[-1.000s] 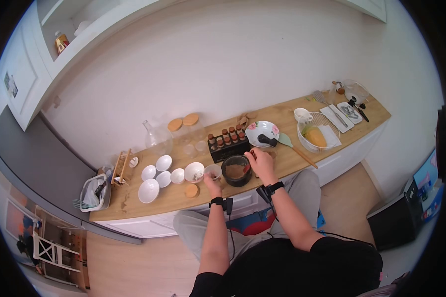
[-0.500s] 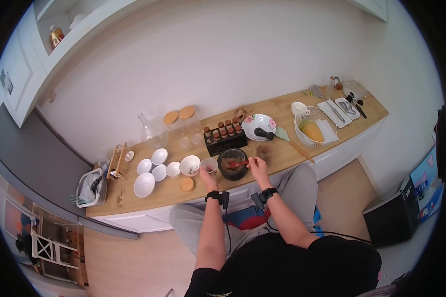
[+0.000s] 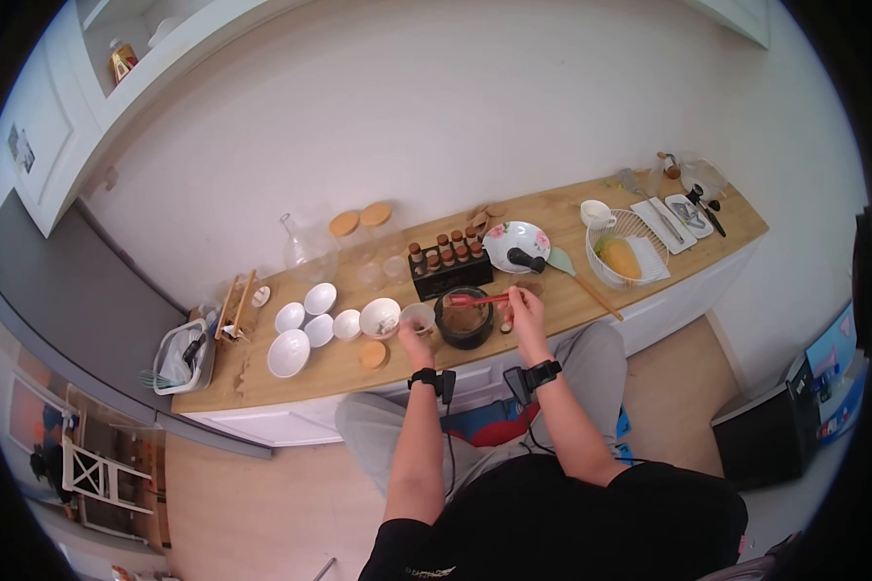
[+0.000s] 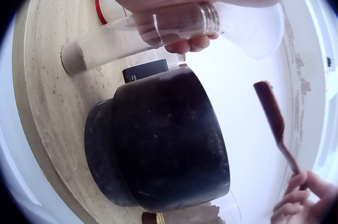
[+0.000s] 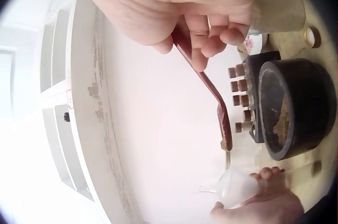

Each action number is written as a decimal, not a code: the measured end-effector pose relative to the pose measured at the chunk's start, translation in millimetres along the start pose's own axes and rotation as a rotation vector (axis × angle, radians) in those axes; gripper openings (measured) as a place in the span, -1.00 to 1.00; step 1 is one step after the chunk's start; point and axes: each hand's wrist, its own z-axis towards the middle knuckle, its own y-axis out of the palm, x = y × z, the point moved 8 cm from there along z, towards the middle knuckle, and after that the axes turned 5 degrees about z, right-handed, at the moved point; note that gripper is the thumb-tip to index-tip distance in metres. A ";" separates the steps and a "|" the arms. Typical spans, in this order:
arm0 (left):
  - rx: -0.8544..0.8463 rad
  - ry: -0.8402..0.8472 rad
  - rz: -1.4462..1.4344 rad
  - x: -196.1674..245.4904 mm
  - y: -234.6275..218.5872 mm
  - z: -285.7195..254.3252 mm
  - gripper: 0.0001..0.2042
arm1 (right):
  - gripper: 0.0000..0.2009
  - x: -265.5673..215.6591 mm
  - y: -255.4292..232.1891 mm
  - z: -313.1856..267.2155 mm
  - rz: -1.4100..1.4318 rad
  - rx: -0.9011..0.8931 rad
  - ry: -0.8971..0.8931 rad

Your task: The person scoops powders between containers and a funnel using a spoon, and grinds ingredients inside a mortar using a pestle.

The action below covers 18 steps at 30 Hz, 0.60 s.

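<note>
My left hand (image 3: 417, 349) grips a clear glass tube (image 4: 116, 42) with brown powder at its bottom. A translucent funnel (image 4: 253, 31) sits at the tube's mouth. My right hand (image 3: 528, 324) pinches the handle of a red spatula (image 3: 480, 300), its blade over the black mortar (image 3: 465, 337) in the head view. Some brown stuff clings to the blade tip (image 5: 226, 145). Inside the mortar lies brown powder (image 5: 283, 121). It stands on the counter between my hands, touched by neither. In the right wrist view the blade tip is apart from the funnel.
A black rack (image 3: 452, 281) of corked vials stands behind the mortar. Several white bowls (image 3: 289, 353) and a round wooden lid (image 3: 374, 355) are at left. To the right are a floral plate (image 3: 502, 242), a green spatula (image 3: 560, 259) and a wire basket (image 3: 599, 268).
The red spatula has come up out of the mortar, and its blade now points left above the rim. My right hand has risen with it. The left hand keeps holding the tube beside the mortar.
</note>
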 end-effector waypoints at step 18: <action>-0.073 0.222 0.294 1.6 7.1 4.4 -0.51 | -0.87 7.6 72.8 -32.0 -0.141 -0.264 -0.252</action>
